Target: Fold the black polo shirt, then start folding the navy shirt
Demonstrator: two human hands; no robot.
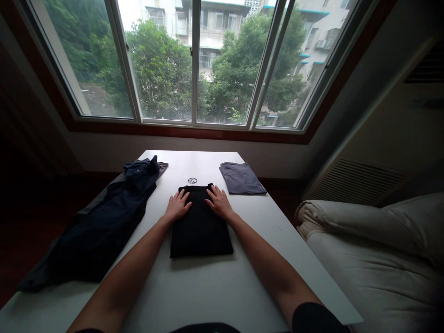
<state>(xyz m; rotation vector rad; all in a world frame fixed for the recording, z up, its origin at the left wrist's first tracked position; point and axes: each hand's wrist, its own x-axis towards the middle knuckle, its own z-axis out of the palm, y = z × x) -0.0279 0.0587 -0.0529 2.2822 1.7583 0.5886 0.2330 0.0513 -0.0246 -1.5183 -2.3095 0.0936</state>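
Note:
A black garment (201, 231), folded into a neat rectangle, lies flat in the middle of the white table (183, 296). My left hand (178, 204) rests on its upper left edge, fingers spread and pointing away from me. On the upper right edge lies my right hand (219, 201), its fingers also spread flat. Neither hand grips the cloth. Just beyond the garment's far edge is a small round black-and-white emblem (192, 181) on the tabletop.
A folded grey garment (243, 178) lies at the far right of the table. Dark unfolded clothes (100, 231) are heaped along the left edge and hang over it. A pale sofa (374, 249) stands at the right; a window (194, 64) rises behind the table.

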